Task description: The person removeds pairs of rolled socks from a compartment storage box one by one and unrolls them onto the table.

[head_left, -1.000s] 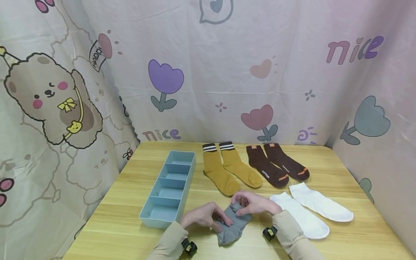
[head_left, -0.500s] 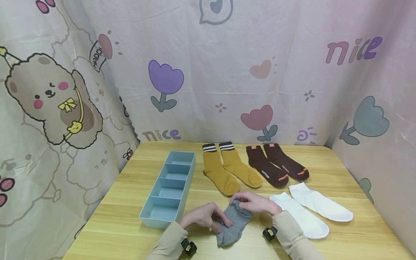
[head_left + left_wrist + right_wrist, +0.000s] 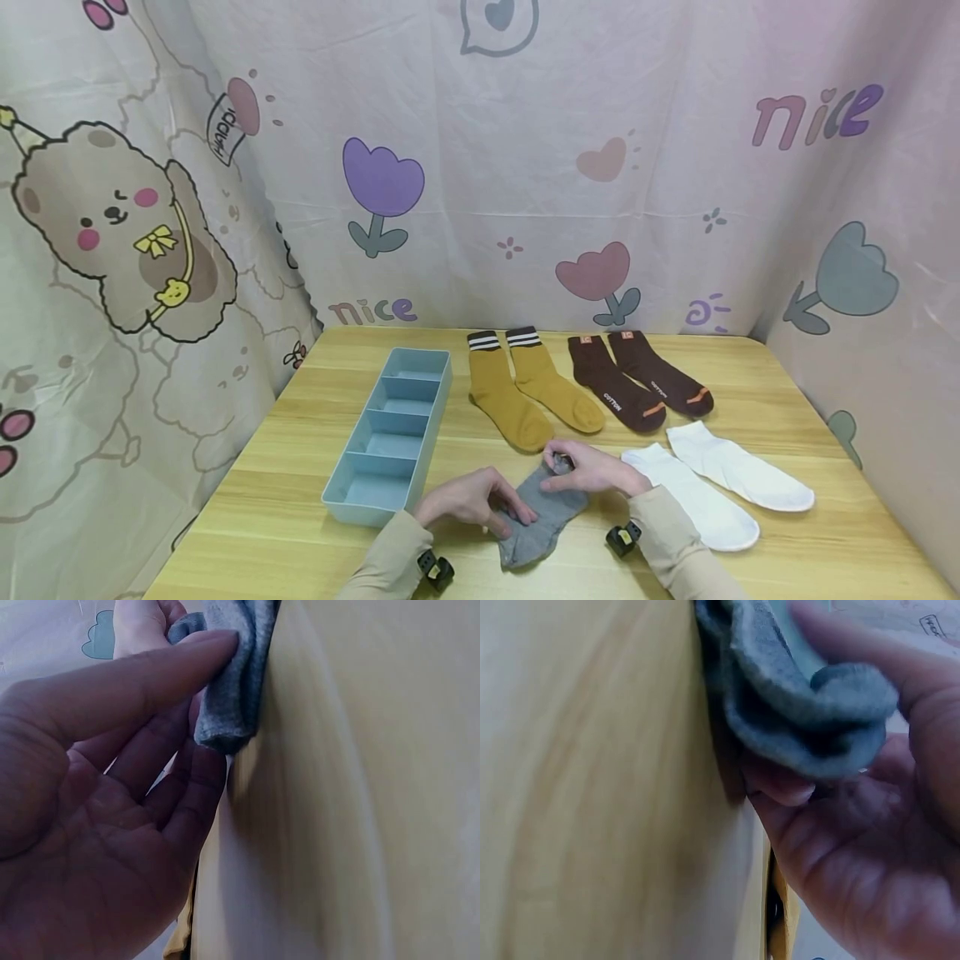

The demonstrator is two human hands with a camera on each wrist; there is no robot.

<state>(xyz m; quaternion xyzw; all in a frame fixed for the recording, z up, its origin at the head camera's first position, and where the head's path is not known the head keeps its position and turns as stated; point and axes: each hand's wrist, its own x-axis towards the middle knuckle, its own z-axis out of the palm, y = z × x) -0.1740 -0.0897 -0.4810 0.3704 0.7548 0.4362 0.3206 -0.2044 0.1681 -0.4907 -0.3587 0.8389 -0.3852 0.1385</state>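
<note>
A grey ankle sock (image 3: pixel 546 523) lies on the wooden table between the two hands in the head view. My left hand (image 3: pixel 474 498) holds its near left part, thumb and fingers bent onto the fabric. In the left wrist view the thumb lies on the bunched sock (image 3: pixel 231 690), with fingers along its other side. At the far end, my right hand (image 3: pixel 592 468) grips the sock with curled fingers. Its cloth (image 3: pixel 802 724) is folded over in the right wrist view, fingers beneath it and the thumb raised off it.
A pale blue four-compartment box (image 3: pixel 441 433) stands to the left. Behind the hands lie mustard socks (image 3: pixel 498 392) with striped cuffs and brown socks (image 3: pixel 607 383). White socks (image 3: pixel 738 467) lie by the right forearm. A printed curtain (image 3: pixel 480 167) surrounds the table (image 3: pixel 262 500).
The right hand's fingers have shifted slightly right along the sock's far end, and that end looks more drawn out. The left hand has stayed in place.
</note>
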